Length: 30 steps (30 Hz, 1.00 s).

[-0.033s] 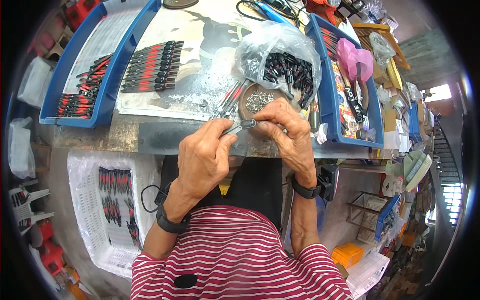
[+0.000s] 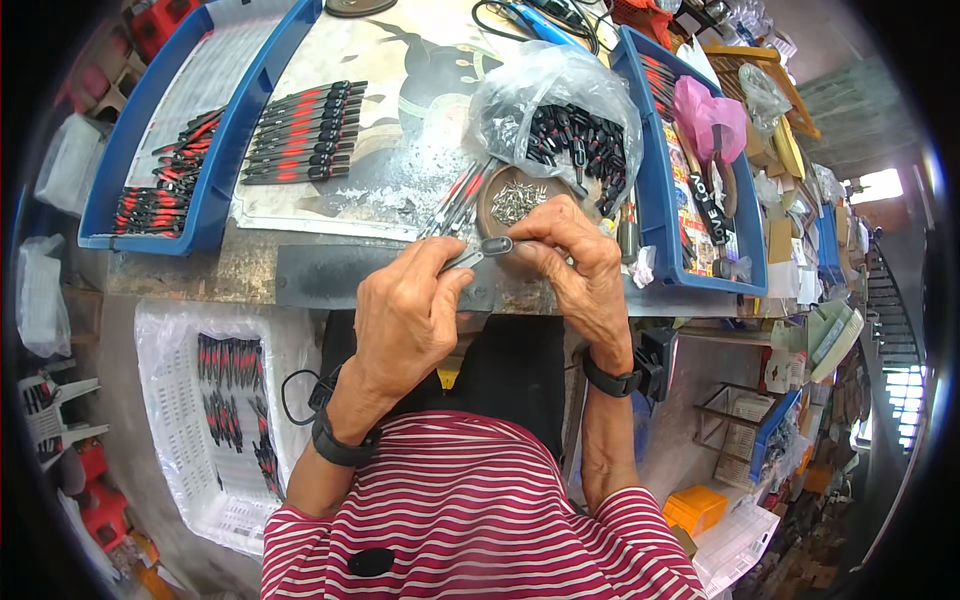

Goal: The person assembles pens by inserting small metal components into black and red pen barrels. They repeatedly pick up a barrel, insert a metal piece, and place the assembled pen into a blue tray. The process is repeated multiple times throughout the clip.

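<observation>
Over the near edge of the bench, my left hand [image 2: 408, 312] pinches a flat grey metal piece [image 2: 463, 260] between thumb and forefinger. My right hand [image 2: 578, 262] grips a small black part with an oval slot [image 2: 496, 246], and the two pieces meet end to end. Just beyond my fingers, a round brown dish [image 2: 487, 207] holds many small silver pins [image 2: 520, 200]. Behind it lies a clear plastic bag [image 2: 510, 95] full of similar black slotted parts [image 2: 585, 150]. Several slim red and grey pieces [image 2: 460, 200] rest left of the dish.
A row of slim black-and-red tools [image 2: 305, 135] lies on the bench, beside a long blue tray [image 2: 225, 190] with more. Another blue tray [image 2: 740, 285] stands at right, with a pink bag [image 2: 712, 115]. Below left is a white basket [image 2: 180, 440] of such tools.
</observation>
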Motion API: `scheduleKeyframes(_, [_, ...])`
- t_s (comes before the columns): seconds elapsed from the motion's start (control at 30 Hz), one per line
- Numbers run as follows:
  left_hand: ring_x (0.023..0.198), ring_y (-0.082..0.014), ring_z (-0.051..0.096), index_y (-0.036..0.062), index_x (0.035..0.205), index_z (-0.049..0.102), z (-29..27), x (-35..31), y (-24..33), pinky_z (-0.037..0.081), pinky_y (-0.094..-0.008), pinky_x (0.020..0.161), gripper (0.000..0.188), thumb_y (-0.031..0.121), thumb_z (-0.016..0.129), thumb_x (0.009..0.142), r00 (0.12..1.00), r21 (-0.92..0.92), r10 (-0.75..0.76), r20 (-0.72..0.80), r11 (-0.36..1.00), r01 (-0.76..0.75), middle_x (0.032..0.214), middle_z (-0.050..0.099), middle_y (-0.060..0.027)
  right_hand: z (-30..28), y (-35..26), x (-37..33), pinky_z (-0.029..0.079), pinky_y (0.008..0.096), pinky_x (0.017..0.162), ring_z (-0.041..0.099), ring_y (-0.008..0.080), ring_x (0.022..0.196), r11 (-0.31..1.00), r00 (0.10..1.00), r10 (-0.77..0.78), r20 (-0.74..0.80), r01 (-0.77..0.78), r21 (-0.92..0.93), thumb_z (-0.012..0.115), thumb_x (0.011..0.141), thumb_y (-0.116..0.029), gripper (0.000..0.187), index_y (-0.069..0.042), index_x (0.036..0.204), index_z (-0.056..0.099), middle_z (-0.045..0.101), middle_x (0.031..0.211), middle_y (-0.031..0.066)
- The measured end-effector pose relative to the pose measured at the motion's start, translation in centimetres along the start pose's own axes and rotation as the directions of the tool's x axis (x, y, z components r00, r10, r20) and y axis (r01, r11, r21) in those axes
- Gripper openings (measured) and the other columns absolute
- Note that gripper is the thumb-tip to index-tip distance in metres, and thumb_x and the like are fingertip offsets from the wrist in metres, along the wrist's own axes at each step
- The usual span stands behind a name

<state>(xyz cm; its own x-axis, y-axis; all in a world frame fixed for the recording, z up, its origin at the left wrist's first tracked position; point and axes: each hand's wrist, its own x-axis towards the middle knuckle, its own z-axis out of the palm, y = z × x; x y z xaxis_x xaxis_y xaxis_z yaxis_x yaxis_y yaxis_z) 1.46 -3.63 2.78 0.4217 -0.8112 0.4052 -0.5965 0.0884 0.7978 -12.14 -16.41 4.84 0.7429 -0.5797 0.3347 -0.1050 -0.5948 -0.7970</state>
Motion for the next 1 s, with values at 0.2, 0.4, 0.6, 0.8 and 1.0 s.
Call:
scheduleKeyframes(0.2, [0.064, -0.0331, 0.061, -0.0011, 0.094, 0.060, 0.0, -0.1, -0.2, 0.047, -0.0381, 0.056, 0.016, 0.003, 0.061, 0.079, 1.000, 0.006, 0.005, 0.004, 1.000, -0.005, 0.079, 0.062, -0.0172, 0.0, 0.2, -0.2, 0.044, 0.0283, 0.068, 0.055, 0.0178, 0.077, 0.993, 0.997, 0.079, -0.001, -0.078, 0.086, 0.062, 0.077, 0.004, 0.010, 0.002, 0.087, 0.064, 0.057, 0.080, 0.0072])
scheduleKeyframes(0.4, [0.064, -0.0329, 0.061, -0.0006, 0.094, 0.060, -0.1, -0.3, -0.2, 0.047, -0.0385, 0.056, 0.016, 0.003, 0.061, 0.078, 0.999, -0.024, 0.002, 0.047, 1.000, -0.001, 0.079, 0.062, -0.0166, 0.2, 0.3, -0.4, 0.044, 0.0280, 0.068, 0.056, 0.0173, 0.077, 0.996, 0.997, 0.039, 0.062, -0.045, 0.083, 0.062, 0.078, 0.004, 0.010, 0.002, 0.087, 0.064, 0.057, 0.082, 0.0075])
scheduleKeyframes(0.6, [0.063, -0.0332, 0.060, 0.0001, 0.093, 0.060, -0.5, -0.3, -0.3, 0.046, -0.0387, 0.056, 0.015, 0.003, 0.060, 0.078, 0.997, -0.026, 0.012, 0.070, 1.000, -0.010, 0.078, 0.061, -0.0159, 0.6, -0.2, -1.0, 0.046, 0.0261, 0.065, 0.059, 0.0144, 0.073, 0.972, 0.982, 0.162, 0.102, -0.176, 0.154, 0.060, 0.082, 0.001, 0.011, 0.002, 0.093, 0.064, 0.061, 0.082, 0.0072])
scheduleKeyframes(0.8, [0.063, -0.0340, 0.059, 0.0012, 0.092, 0.059, -1.1, -0.4, -0.2, 0.045, -0.0397, 0.055, 0.014, 0.004, 0.060, 0.078, 0.992, -0.034, 0.026, 0.123, 0.999, -0.022, 0.077, 0.061, -0.0150, 0.7, -0.8, -1.4, 0.051, 0.0214, 0.059, 0.063, 0.0104, 0.071, 0.938, 0.953, 0.255, 0.163, -0.285, 0.198, 0.058, 0.086, 0.001, 0.012, 0.003, 0.096, 0.064, 0.064, 0.082, 0.0059])
scheduleKeyframes(1.0, [0.063, -0.0336, 0.059, 0.0020, 0.092, 0.059, -0.9, -0.7, -0.3, 0.045, -0.0396, 0.055, 0.015, 0.005, 0.060, 0.078, 0.990, -0.058, 0.040, 0.137, 0.998, -0.032, 0.078, 0.061, -0.0145, 1.6, -1.7, -2.2, 0.053, 0.0209, 0.057, 0.063, 0.0089, 0.073, 0.919, 0.952, 0.289, 0.105, -0.307, 0.248, 0.057, 0.087, 0.001, 0.012, 0.002, 0.096, 0.064, 0.064, 0.082, 0.0046])
